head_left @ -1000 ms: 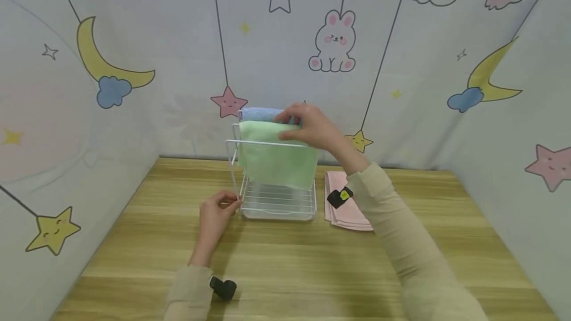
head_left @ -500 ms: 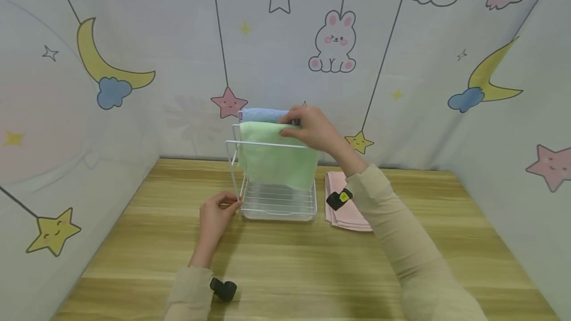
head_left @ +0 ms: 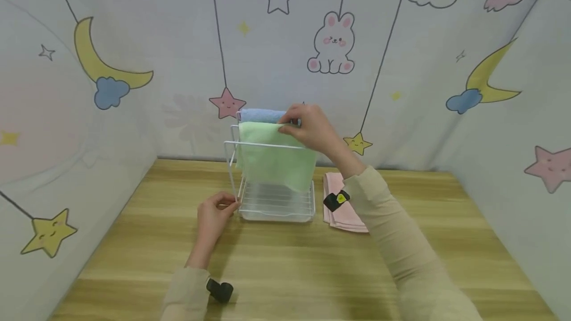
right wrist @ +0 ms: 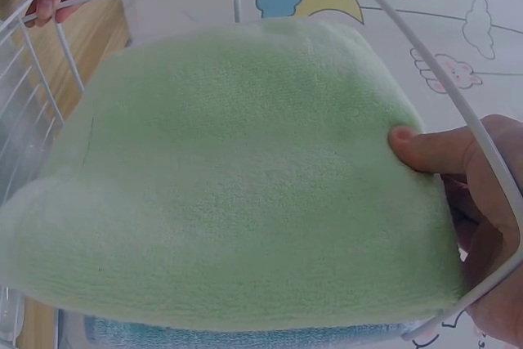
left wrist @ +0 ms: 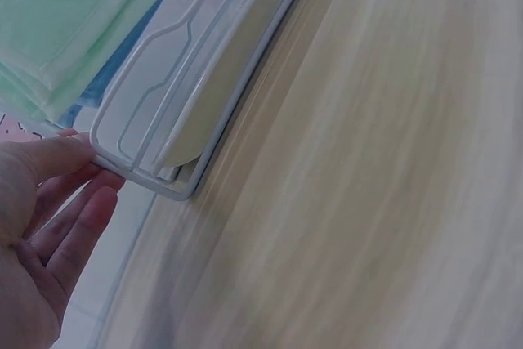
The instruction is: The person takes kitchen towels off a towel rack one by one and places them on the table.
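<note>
A light green towel (head_left: 272, 167) hangs folded over a bar of a white wire rack (head_left: 267, 144). My right hand (head_left: 314, 128) pinches its top edge near the right end; in the right wrist view the thumb (right wrist: 413, 146) presses on the fluffy green cloth. Behind it, a blue towel (head_left: 263, 115) hangs on the rear bar, mostly covered by the green one. Down at the rack's lower front left corner, my left hand (head_left: 215, 215) holds the frame between thumb and fingers, and the left wrist view shows the fingertips right at the rounded white wire (left wrist: 122, 171).
A folded pink towel (head_left: 334, 217) lies on the wooden table (head_left: 276, 271) to the right of the rack, partly under the right forearm. Below the towels the rack has a wire shelf over a pale tray (head_left: 276, 216). A cartoon-printed cloth backdrop (head_left: 178, 53) stands around the table.
My right thumb and fingers have drawn closer together on the green towel's top edge. The towel's lower right corner hangs slightly lower. The left hand stays at the rack's corner.
</note>
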`<state>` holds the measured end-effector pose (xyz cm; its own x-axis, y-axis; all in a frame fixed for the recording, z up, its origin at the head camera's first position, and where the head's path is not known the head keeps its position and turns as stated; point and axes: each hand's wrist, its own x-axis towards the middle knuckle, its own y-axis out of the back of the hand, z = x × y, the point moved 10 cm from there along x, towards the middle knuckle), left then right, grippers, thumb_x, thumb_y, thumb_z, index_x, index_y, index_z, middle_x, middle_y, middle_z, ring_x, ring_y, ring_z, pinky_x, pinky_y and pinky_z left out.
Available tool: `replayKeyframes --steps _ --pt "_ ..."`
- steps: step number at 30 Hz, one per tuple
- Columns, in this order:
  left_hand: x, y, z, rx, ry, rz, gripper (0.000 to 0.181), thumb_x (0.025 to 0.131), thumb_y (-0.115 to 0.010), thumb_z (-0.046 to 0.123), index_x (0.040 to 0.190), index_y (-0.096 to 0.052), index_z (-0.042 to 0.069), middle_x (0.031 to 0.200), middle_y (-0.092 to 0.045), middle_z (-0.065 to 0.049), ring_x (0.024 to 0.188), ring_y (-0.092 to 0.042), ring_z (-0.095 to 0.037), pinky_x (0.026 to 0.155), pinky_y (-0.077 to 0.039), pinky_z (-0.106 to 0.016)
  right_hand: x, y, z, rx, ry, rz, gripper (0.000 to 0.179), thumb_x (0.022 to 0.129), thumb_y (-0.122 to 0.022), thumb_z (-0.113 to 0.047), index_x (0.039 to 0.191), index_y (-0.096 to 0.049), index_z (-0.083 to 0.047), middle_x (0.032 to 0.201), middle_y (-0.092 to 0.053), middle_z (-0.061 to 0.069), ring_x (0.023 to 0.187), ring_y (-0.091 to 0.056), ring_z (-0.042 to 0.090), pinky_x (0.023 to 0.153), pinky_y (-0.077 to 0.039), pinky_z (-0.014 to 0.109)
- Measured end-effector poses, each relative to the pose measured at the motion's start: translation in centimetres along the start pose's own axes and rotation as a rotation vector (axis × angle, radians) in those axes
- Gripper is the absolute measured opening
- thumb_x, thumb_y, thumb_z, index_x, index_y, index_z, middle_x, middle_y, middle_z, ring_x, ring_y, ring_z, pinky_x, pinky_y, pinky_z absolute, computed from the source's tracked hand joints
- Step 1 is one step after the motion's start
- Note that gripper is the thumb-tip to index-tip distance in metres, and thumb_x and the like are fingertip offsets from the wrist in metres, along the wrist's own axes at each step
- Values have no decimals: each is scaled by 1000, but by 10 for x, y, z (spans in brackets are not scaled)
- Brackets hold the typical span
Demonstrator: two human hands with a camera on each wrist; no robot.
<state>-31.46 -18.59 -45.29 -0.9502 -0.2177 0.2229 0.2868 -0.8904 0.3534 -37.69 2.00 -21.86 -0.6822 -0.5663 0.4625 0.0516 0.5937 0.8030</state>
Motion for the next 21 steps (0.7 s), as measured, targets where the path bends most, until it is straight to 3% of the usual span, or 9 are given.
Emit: replayKeyframes --steps 13,21 --pt "-1 0 -2 -12 14 -2 9 77 -75 6 83 -69 2 88 -73 -15 76 -70 -18 58 -56 -17 -1 2 -9 -67 32 21 12 84 -70 -16 93 -72 -9 90 -69 3 74 -56 13 66 -47 24" --pt "0 1 -1 3 8 0 10 77 -75 8 84 -69 3 88 -73 -14 77 -70 -20 57 -56 -17 2 -2 -8 -100 4 -147 19 86 -67 -13 104 -69 -7 97 -69 6 81 -57 17 71 -48 27"
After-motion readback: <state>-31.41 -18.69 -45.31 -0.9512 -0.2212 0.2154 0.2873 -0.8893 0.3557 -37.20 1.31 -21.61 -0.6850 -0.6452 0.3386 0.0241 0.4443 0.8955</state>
